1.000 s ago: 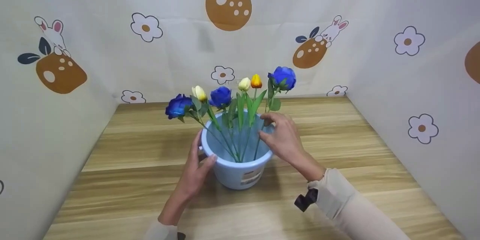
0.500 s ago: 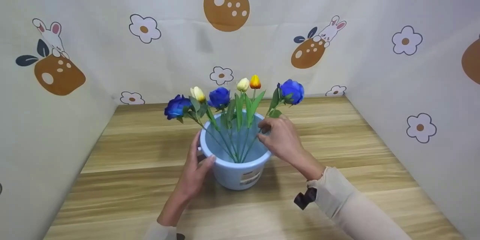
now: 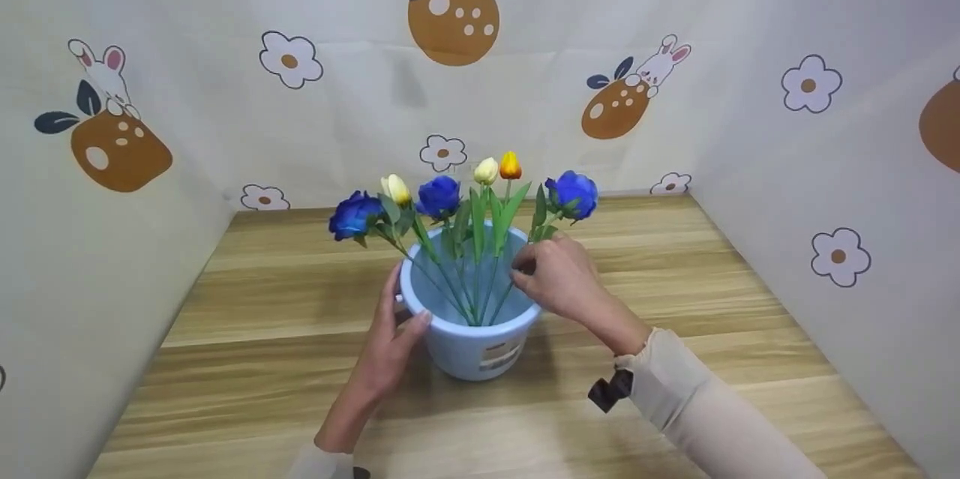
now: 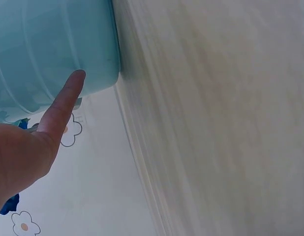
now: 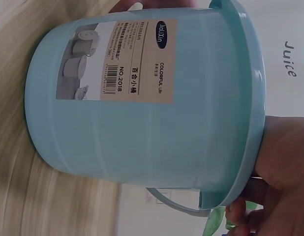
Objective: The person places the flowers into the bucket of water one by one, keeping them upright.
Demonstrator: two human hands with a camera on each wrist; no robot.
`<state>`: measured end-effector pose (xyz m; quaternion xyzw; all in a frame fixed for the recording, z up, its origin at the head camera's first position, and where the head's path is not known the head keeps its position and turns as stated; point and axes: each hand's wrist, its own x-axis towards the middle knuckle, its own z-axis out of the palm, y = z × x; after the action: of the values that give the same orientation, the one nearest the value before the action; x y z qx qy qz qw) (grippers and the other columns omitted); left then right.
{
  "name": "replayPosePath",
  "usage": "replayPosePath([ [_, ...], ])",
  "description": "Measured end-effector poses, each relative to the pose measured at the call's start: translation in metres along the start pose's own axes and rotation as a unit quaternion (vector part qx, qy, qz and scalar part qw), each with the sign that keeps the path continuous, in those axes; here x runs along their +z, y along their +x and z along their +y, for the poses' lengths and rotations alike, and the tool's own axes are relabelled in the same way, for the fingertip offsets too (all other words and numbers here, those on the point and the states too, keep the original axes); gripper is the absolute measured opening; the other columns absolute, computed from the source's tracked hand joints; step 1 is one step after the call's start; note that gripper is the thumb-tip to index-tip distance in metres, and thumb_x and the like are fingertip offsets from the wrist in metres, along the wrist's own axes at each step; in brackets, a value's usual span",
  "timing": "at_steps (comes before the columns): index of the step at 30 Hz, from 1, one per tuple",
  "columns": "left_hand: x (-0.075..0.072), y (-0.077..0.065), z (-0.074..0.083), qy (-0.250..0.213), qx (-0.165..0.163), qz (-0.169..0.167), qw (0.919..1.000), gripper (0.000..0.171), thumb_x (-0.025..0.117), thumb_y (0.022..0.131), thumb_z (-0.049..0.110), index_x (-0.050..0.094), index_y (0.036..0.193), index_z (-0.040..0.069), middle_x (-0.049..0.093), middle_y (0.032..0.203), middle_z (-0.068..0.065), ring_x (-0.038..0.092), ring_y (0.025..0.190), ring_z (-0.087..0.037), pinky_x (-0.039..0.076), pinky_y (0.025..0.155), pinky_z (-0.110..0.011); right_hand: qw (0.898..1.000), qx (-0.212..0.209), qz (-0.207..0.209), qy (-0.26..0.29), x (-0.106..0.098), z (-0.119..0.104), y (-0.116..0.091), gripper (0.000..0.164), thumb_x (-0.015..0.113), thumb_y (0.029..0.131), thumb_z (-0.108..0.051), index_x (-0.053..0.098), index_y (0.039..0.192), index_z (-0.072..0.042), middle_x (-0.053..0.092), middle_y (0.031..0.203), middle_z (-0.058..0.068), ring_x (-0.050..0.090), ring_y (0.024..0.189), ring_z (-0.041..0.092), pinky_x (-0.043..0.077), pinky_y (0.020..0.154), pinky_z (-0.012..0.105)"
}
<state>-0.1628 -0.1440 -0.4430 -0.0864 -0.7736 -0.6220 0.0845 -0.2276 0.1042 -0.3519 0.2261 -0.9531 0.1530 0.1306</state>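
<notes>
A light blue bucket stands upright on the wooden table. My left hand holds its left side, thumb at the rim and a finger stretched along the outer wall. At the right of the opening, my right hand pinches the stem of a blue rose, whose lower end is inside the bucket. Two other blue roses, one at left and one in the middle, lean in it. Among them are two pale yellow tulips and an orange-yellow tulip.
The wooden table reaches back to a cloth backdrop printed with rabbits and flowers, which also rises at both sides. A paper label is on the bucket's front. The bucket's handle hangs at its side.
The right-hand blue rose has come down lower, and its stem's lower end has shifted left inside the bucket. My right hand has moved slightly down; my left hand stays at the rim.
</notes>
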Motion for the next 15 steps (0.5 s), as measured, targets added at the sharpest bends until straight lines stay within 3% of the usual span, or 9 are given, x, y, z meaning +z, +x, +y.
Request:
replayPosePath([
  [4,0.0,0.001,-0.001,-0.001,0.0,-0.001,1.0,0.073,0.056,0.092,0.041,0.01,0.149,0.044,0.022,0.154,0.005,0.033,0.135,-0.025,0.037,0.105,-0.05,1.0,-0.006,-0.016,0.012,-0.002,0.001,0.0,0.017,0.069,0.083,-0.032,0.078,0.09,-0.02,0.07,0.079,-0.008,0.055,0.076,0.012,0.045,0.069,0.031],
  [7,0.0,0.002,-0.001,-0.001,0.003,-0.002,1.0,0.072,0.055,0.093,0.041,0.01,0.149,0.044,0.022,0.154,0.004,0.033,0.134,-0.026,0.038,0.105,-0.05,0.998,-0.008,-0.002,0.054,-0.003,0.003,-0.003,0.017,0.067,0.085,-0.03,0.078,0.091,-0.018,0.069,0.079,-0.009,0.056,0.074,0.009,0.047,0.068,0.027],
  [11,-0.003,0.001,0.0,0.01,0.008,-0.004,0.9999,0.072,0.055,0.093,0.041,0.011,0.149,0.042,0.022,0.155,0.003,0.032,0.135,-0.025,0.035,0.106,-0.052,0.989,-0.02,0.069,0.128,-0.004,0.01,-0.009,0.015,0.066,0.087,-0.023,0.077,0.091,-0.014,0.069,0.08,-0.007,0.057,0.068,0.007,0.05,0.06,0.023],
  [15,-0.007,0.001,0.002,0.02,0.002,-0.011,0.9997,0.072,0.057,0.092,0.042,0.011,0.148,0.044,0.021,0.155,0.004,0.03,0.136,-0.025,0.036,0.105,-0.054,0.971,-0.022,0.156,0.179,-0.006,0.024,-0.014,0.013,0.065,0.088,-0.019,0.077,0.088,-0.013,0.067,0.072,-0.007,0.053,0.06,0.007,0.047,0.053,0.023],
])
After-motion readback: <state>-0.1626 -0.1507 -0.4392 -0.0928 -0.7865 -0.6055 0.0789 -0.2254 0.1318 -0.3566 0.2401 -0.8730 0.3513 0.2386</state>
